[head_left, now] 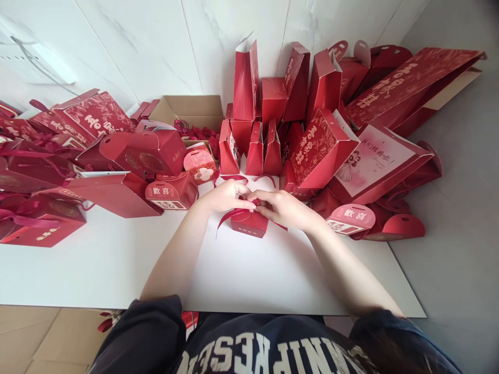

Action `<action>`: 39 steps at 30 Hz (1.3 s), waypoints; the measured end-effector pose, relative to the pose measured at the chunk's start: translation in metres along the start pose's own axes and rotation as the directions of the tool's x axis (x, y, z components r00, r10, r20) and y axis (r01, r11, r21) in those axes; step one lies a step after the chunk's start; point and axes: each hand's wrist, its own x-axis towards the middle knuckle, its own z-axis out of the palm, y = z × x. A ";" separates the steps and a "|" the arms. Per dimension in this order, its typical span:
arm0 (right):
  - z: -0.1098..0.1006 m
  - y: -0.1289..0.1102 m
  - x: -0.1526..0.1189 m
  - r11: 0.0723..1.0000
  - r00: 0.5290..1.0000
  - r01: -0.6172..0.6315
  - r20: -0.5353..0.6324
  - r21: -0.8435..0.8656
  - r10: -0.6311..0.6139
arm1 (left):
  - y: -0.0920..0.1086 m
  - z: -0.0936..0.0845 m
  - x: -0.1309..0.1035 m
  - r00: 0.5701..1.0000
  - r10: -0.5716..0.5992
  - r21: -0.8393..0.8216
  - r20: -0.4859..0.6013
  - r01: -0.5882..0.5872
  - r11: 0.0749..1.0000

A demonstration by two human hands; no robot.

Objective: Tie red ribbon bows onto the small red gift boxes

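Observation:
A small red gift box [249, 225] sits on the white table in front of me, with gold lettering on its near side. Dark red ribbon [225, 217] is drawn over its top, and one loose end trails down at the left. My left hand [230, 196] pinches the ribbon at the top of the box from the left. From the right, my right hand [277, 206] closes its fingers on the same ribbon, and the two hands' fingertips meet there. The part of the ribbon between the fingers is mostly hidden.
Several red gift boxes [173, 192] crowd the left side. Tall red boxes [246, 83] and tilted ones [319, 150] stand behind and right. An open cardboard box [187, 110] holding red ribbon is at the back against the tiled wall [234, 31]. The table's front edge [78, 305] runs before my body.

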 end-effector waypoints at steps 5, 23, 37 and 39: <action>-0.003 0.001 -0.002 0.977 0.996 -0.092 -0.001 0.193 0.094 | -0.001 -0.001 0.001 1.000 0.022 0.069 -0.008 -0.021 0.997; -0.006 0.005 0.002 0.979 0.985 -0.133 -0.090 0.157 0.148 | -0.003 0.001 0.001 1.000 0.001 -0.142 0.004 0.000 0.990; 0.006 0.025 0.008 0.928 0.992 -0.063 -0.079 0.368 0.098 | 0.008 -0.004 -0.006 0.999 -0.019 -0.077 0.035 0.022 0.997; 0.008 0.026 0.009 0.941 0.992 0.001 -0.119 0.339 0.042 | 0.007 -0.004 -0.007 0.998 -0.020 -0.147 0.064 0.029 0.989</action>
